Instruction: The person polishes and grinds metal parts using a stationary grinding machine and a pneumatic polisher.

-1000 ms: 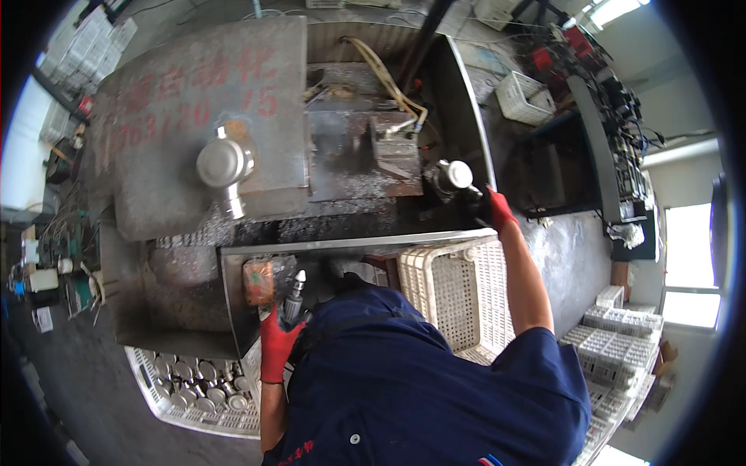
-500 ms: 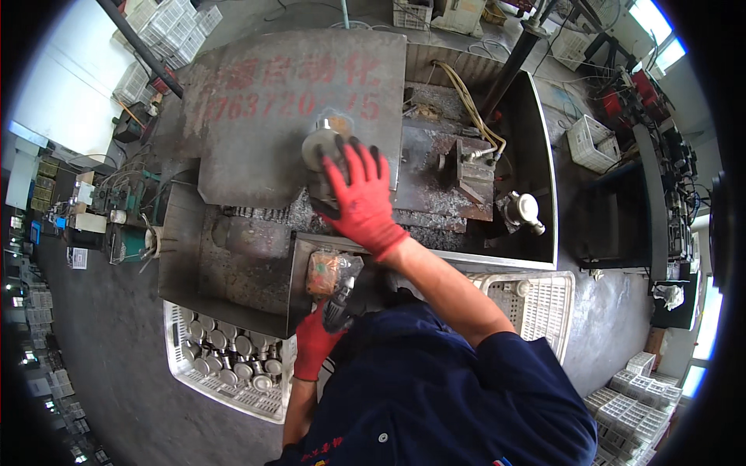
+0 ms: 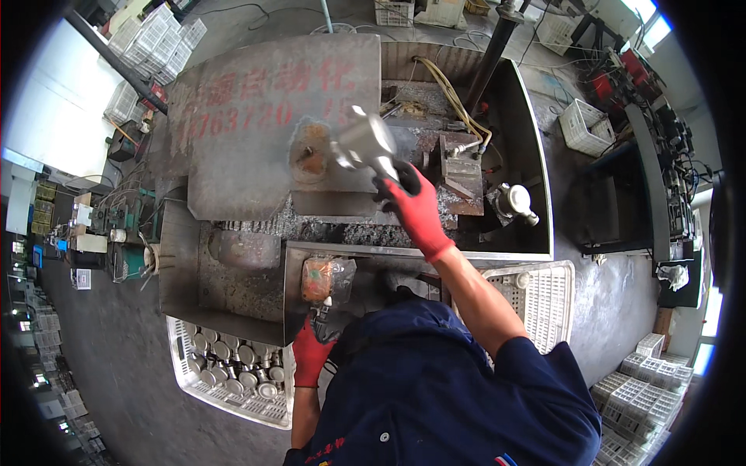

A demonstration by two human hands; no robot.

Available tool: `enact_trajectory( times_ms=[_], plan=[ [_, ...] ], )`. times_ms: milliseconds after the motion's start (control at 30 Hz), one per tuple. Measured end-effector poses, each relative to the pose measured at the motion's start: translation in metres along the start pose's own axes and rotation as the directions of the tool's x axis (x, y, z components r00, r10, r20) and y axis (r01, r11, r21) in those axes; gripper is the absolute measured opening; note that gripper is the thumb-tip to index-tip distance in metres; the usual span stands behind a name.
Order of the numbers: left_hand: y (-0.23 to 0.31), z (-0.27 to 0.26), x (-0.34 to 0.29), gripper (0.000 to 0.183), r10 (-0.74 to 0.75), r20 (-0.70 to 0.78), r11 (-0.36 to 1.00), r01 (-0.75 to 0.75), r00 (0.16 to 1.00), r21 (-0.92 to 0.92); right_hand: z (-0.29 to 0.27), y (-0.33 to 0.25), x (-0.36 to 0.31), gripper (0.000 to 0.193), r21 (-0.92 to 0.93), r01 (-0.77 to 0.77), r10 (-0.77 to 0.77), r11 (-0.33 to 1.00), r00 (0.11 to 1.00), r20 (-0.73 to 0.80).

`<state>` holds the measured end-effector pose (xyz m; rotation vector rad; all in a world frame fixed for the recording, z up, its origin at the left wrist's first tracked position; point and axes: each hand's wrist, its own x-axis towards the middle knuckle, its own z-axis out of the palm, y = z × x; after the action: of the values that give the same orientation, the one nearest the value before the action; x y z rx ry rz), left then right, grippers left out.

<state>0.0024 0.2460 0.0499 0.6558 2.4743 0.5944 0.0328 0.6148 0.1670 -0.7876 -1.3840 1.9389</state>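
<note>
Left hand (image 3: 311,353), red-gloved and closest to me, is closed around a dark tool handle just below the plastic-wrapped orange bundle (image 3: 326,278), at the near edge of the steel machine (image 3: 233,163). I cannot make out the tool's working end. Just left of that hand, below the machine, a white crate (image 3: 233,380) holds rows of round metal parts (image 3: 233,361).

Further out, my right hand (image 3: 412,206), also in a red glove, is clamped on the lower end of a shiny metal casting (image 3: 361,144), which is tilted and lifted clear of the machine's flat top plate, just right of the rusty round seat (image 3: 311,155) in that plate. I judge the step in hand to be carrying this part between the seat and the tray; the next move calls for a steady grip and a clear path over the fixture block (image 3: 462,167) and hoses (image 3: 447,85) to the right of the seat.

A second metal part (image 3: 517,203) sits in the machine's right-hand bay. Another white crate (image 3: 544,299) lies below that bay, mostly bare from what I see.

Beyond the machine, concrete floor (image 3: 101,373) spreads out, with stacked white baskets (image 3: 167,39) off its far left corner and more (image 3: 645,388) at lower right.
</note>
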Motion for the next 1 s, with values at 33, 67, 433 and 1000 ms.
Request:
enact_trajectory(
  times_ms=[33, 67, 433, 1000],
  plan=[
    [-0.002, 0.004, 0.002, 0.078, 0.001, 0.004, 1.000, -0.001, 1.000, 0.002, -0.018, 0.006, -0.010, 0.039, 0.098, -0.020, 0.022, 0.995, 1.000, -0.013],
    [-0.005, 0.008, 0.003, 0.078, 0.010, -0.013, 0.999, -0.010, 1.000, 0.041, -0.037, 0.014, -0.019, 0.041, 0.197, -0.039, 0.045, 0.980, 0.999, -0.028],
    [0.002, 0.020, 0.028, 0.078, 0.050, 0.136, 0.980, -0.075, 0.989, 0.185, -0.070, 0.102, 0.017, 0.034, 0.376, -0.278, 0.373, 0.884, 0.904, -0.208],
    [0.031, 0.024, 0.039, 0.086, -0.071, 0.137, 0.971, 0.037, 0.988, 0.235, -0.061, 0.149, 0.069, 0.027, -0.173, -0.150, 0.118, 0.973, 0.976, -0.184]
  ],
)
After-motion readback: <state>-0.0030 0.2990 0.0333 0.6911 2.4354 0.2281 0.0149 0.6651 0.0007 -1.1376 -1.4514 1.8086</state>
